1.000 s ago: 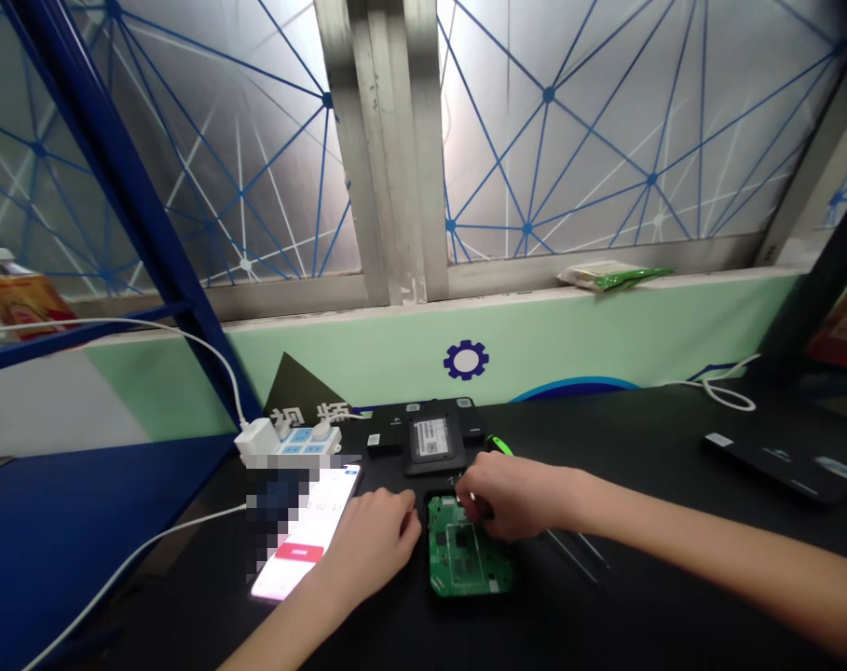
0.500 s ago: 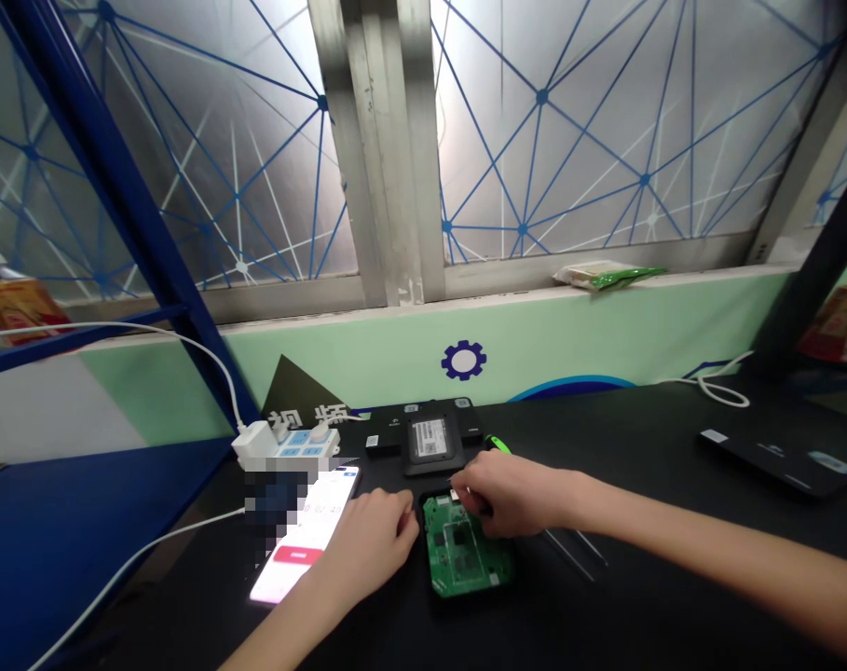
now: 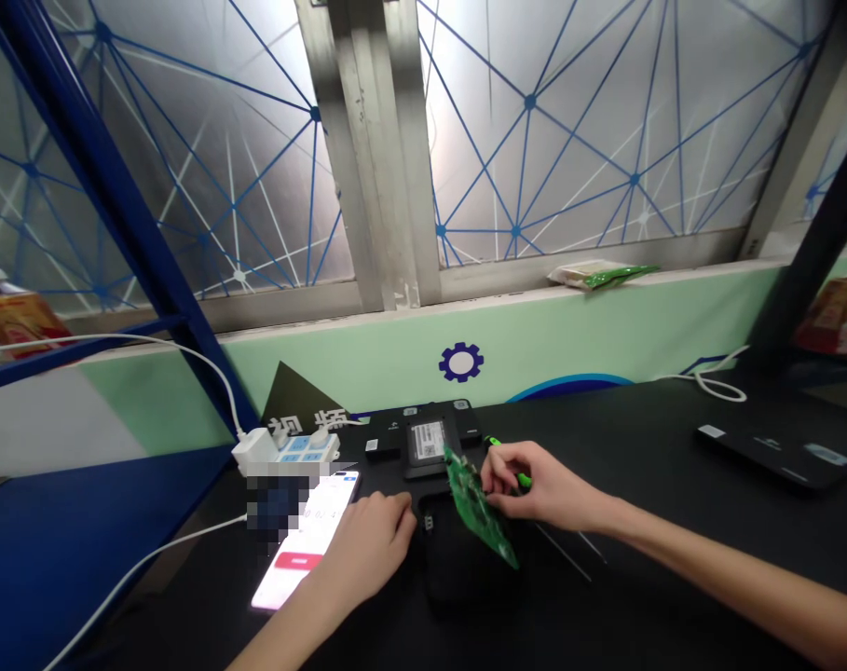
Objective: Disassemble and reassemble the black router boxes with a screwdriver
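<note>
My right hand pinches a green circuit board by its upper right edge. The board is tilted steeply, raised over a shallow black casing. A small metal-looking part sits inside the casing's upper left corner. My left hand rests with curled fingers against or close to the casing's left edge; the fingertips are hidden, so a grip cannot be made out. Under the right hand lies a screwdriver with a green and black handle, partly covered. Thin metal rods lie to its right, perhaps tweezers.
Left of my left hand lies a lit phone, with a power strip and white plugs behind. Behind the casing are black devices, one with a white label. Another black device lies far right, near a white cable.
The circuit board lay flat in the casing; my right hand has lifted and tilted it up on its right side, baring the casing's inside. My left hand has hardly moved.
</note>
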`<state>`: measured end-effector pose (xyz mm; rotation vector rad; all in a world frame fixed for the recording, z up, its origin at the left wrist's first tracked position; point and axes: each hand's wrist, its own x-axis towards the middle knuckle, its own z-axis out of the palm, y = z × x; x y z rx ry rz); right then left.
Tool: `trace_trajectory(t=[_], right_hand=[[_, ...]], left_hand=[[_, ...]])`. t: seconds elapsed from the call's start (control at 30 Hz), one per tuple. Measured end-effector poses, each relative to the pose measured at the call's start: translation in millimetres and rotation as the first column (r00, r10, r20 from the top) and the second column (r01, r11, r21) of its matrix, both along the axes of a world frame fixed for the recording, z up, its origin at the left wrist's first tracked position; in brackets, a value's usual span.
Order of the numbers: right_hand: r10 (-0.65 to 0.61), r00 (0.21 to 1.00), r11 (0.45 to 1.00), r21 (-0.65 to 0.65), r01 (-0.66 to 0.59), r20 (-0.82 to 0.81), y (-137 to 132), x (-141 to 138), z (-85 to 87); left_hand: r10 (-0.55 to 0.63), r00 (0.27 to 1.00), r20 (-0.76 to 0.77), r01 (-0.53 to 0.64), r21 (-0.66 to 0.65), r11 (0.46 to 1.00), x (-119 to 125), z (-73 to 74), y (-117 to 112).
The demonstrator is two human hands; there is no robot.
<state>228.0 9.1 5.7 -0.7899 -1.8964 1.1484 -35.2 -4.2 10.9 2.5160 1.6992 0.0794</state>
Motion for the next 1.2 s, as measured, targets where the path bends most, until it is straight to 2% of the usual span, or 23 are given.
trace_trajectory(t=[0.13, 0.3, 0.53, 0.77, 1.0, 1.2], right_hand=[[-0.111, 0.967, 0.986, -0.146, 0.078, -0.230, 0.2, 6.5, -5.2], [-0.230, 0.930, 0.960, -0.223, 0.168, -0.288, 3.6, 9.7, -5.1], [-0.257, 0.921, 0.952, -0.243, 0.189, -0.293, 8.7, 14.8, -3.7], [-0.200, 0.926, 0.963, -0.239, 0.125, -0.319, 5.1, 12.4, 0.6], [-0.229, 0.928, 0.962, -0.214, 0.170, -0.292, 3.4, 7.2, 8.8], [-0.207, 0.937, 0.967, -0.207, 0.152, -0.280, 4.3, -1.3, 9.0]], left_hand=[[-0.002, 1.000, 0.007, 0.002, -0.015, 1.000, 0.8, -0.8, -0.8], [-0.005, 1.000, 0.021, 0.005, -0.035, 0.999, 1.5, 1.2, -2.4], [0.027, 0.995, 0.096, -0.020, -0.072, 0.997, 5.0, 4.9, -1.2], [0.049, 0.994, 0.102, -0.035, -0.137, 0.990, 8.9, 11.4, -1.2], [0.037, 0.995, 0.096, -0.028, -0.095, 0.995, 8.1, 9.0, -3.4], [0.009, 0.996, 0.091, -0.002, -0.081, 0.997, 7.2, 10.4, -6.2]])
